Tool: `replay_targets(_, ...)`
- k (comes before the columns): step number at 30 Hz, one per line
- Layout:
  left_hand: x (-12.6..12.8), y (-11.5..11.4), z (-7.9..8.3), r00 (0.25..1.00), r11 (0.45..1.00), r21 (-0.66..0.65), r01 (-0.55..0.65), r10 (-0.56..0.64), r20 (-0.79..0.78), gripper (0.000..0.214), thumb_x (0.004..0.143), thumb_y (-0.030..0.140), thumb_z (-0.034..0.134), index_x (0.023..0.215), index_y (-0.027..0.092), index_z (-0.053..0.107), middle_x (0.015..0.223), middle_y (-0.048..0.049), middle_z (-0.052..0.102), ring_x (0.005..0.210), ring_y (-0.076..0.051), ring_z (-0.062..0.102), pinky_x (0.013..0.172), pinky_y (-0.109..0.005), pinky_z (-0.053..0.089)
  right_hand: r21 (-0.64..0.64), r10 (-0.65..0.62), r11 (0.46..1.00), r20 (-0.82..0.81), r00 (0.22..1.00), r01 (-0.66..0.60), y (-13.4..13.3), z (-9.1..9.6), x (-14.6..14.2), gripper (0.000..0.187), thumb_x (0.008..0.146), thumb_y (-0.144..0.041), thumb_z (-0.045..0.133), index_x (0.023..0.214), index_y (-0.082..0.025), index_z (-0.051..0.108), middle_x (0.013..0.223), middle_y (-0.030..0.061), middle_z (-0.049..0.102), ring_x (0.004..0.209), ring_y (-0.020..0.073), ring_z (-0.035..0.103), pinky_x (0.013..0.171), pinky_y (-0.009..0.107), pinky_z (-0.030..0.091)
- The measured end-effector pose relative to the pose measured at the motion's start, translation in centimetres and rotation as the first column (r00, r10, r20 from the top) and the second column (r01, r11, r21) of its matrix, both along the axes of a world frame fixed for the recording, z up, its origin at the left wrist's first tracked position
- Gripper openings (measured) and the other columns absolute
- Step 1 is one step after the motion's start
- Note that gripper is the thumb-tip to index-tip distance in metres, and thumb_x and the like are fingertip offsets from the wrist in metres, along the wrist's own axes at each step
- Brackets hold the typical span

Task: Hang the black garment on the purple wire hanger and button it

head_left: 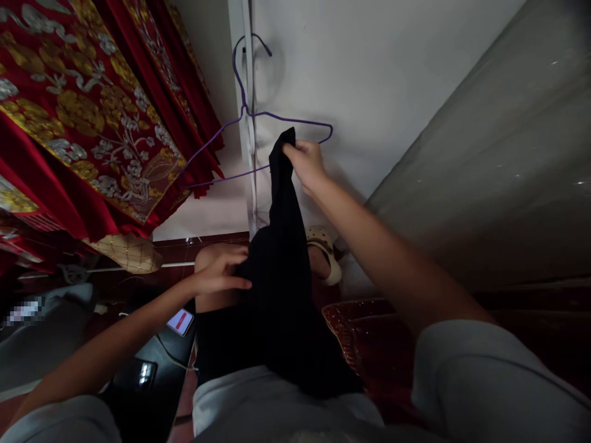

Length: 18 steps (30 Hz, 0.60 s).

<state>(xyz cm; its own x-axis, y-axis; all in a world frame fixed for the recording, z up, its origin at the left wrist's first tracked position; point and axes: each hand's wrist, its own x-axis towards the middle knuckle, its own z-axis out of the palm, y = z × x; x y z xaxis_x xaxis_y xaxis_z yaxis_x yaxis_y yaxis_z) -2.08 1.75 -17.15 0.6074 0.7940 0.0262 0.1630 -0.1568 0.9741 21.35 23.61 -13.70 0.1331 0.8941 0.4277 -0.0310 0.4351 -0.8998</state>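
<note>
A black cloth garment [281, 264] stretches up from my lap, its narrow upper end bunched. My right hand [305, 161] pinches that upper end between thumb and fingers. Lower down on the left, my left hand [221, 271] rests at the garment's edge with thumb and fingers spread apart. A purple wire hanger [286, 117] is just above and behind the cloth. Its lower bar passes behind the garment, and its right end is close to my right hand. The hanger's hook lies against a white vertical strip [249, 80] on the wall; whether it is caught there I cannot tell.
Red curtains [92, 104] with gold and silver patterns hang at the left. A phone [180, 322] with a lit screen and a second dark device [146, 374] lie on a black surface [129, 406]. A cream clog [330, 252] is on my foot. A grey stone-like panel [484, 154] is at the right.
</note>
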Motion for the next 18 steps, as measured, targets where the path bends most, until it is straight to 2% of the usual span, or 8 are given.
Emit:
replay_targets(3, 0.1, 0.0, 3.4, 0.922, 0.96, -0.144, -0.24, 0.272, 0.276, 0.034, 0.079, 0.036, 0.076, 0.11, 0.021, 0.074, 0.105, -0.0059, 0.072, 0.101, -0.025, 0.067, 0.098, -0.038, 0.052, -0.056, -0.036, 0.998, -0.111, 0.993, 0.03, 0.2, -0.1, 0.1, 0.033, 0.086, -0.045, 0.069, 0.069, -0.021, 0.054, 0.069, -0.0008, 0.051, 0.073, 0.0157, 0.059, 0.064, 0.028, 0.049)
replay_targets(6, -0.6, -0.2, 6.9, 0.843, 0.912, -0.146, -0.384, 0.41, 0.348, 0.026, 0.08, 0.035, 0.076, 0.102, 0.022, 0.073, 0.091, -0.0017, 0.071, 0.08, -0.018, 0.067, 0.075, -0.028, 0.054, -0.107, 0.064, 0.991, -0.117, 0.991, -0.076, 0.2, -0.6, -0.1, 0.026, 0.089, -0.046, 0.064, 0.082, -0.022, 0.059, 0.078, 0.0021, 0.06, 0.081, 0.0198, 0.063, 0.071, 0.033, 0.054)
replay_targets(9, -2.1, -0.3, 9.4, 0.91, 0.929, -0.061, -0.365, 0.37, 0.185, 0.02, 0.078, 0.033, 0.079, 0.092, 0.02, 0.073, 0.08, 0.0, 0.069, 0.067, -0.015, 0.064, 0.063, -0.024, 0.051, 0.053, 0.061, 0.996, 0.12, 0.991, -0.068, 0.2, -1.3, -0.7, 0.02, 0.084, -0.04, 0.071, 0.094, -0.024, 0.063, 0.096, 0.0046, 0.067, 0.099, 0.0239, 0.065, 0.088, 0.04, 0.055)
replay_targets(12, -3.9, 0.2, 10.0, 0.943, 0.982, 0.07, -0.174, 0.187, -0.275, 0.019, 0.081, 0.032, 0.073, 0.095, 0.02, 0.077, 0.084, -0.003, 0.074, 0.074, -0.019, 0.068, 0.07, -0.029, 0.054, 0.156, 0.031, 0.982, 0.425, 0.905, -0.106, 0.1, -1.8, -0.8, 0.015, 0.086, -0.038, 0.07, 0.083, -0.024, 0.063, 0.086, 0.0043, 0.067, 0.091, 0.0241, 0.063, 0.09, 0.043, 0.052)
replay_targets(13, -4.5, 0.5, 9.7, 0.858, 0.984, 0.136, -0.116, 0.168, -0.485, 0.017, 0.081, 0.029, 0.069, 0.094, 0.02, 0.077, 0.086, -0.0048, 0.075, 0.079, -0.022, 0.07, 0.075, -0.032, 0.055, 0.151, 0.022, 0.982, 0.499, 0.866, -0.112, 0.0, -1.8, -0.5, 0.022, 0.088, -0.04, 0.068, 0.075, -0.024, 0.059, 0.076, 0.0035, 0.062, 0.081, 0.0228, 0.06, 0.085, 0.042, 0.051)
replay_targets(15, -5.8, 1.1, 8.6, 0.521, 0.963, 0.262, -0.061, 0.255, -0.815, 0.017, 0.081, 0.023, 0.063, 0.088, 0.019, 0.077, 0.089, -0.0091, 0.076, 0.089, -0.029, 0.072, 0.086, -0.041, 0.056, 0.159, -0.026, 0.984, 0.581, 0.814, -0.083, -0.6, -1.6, 0.7, 0.039, 0.089, -0.046, 0.066, 0.062, -0.024, 0.049, 0.06, 0.0012, 0.048, 0.066, 0.0193, 0.049, 0.074, 0.039, 0.047)
replay_targets(17, -6.9, 1.7, 7.4, 0.19, 0.923, 0.379, -0.061, 0.384, -0.904, 0.018, 0.082, 0.022, 0.059, 0.084, 0.019, 0.076, 0.087, -0.0122, 0.076, 0.098, -0.034, 0.072, 0.092, -0.048, 0.055, 0.182, -0.07, 0.982, 0.58, 0.812, -0.045, -1.7, -1.1, 2.7, 0.047, 0.088, -0.051, 0.067, 0.058, -0.024, 0.042, 0.057, -0.0002, 0.039, 0.061, 0.017, 0.04, 0.067, 0.036, 0.042)
replay_targets(18, -7.2, 2.0, 7.0, 0.103, 0.899, 0.433, -0.061, 0.437, -0.894, 0.019, 0.084, 0.024, 0.057, 0.085, 0.019, 0.075, 0.087, -0.0128, 0.076, 0.102, -0.035, 0.071, 0.094, -0.05, 0.054, 0.176, -0.064, 0.983, 0.559, 0.827, -0.043, -2.4, -0.7, 3.9, 0.048, 0.087, -0.051, 0.068, 0.058, -0.024, 0.04, 0.057, -0.0006, 0.037, 0.061, 0.0164, 0.038, 0.065, 0.035, 0.039)
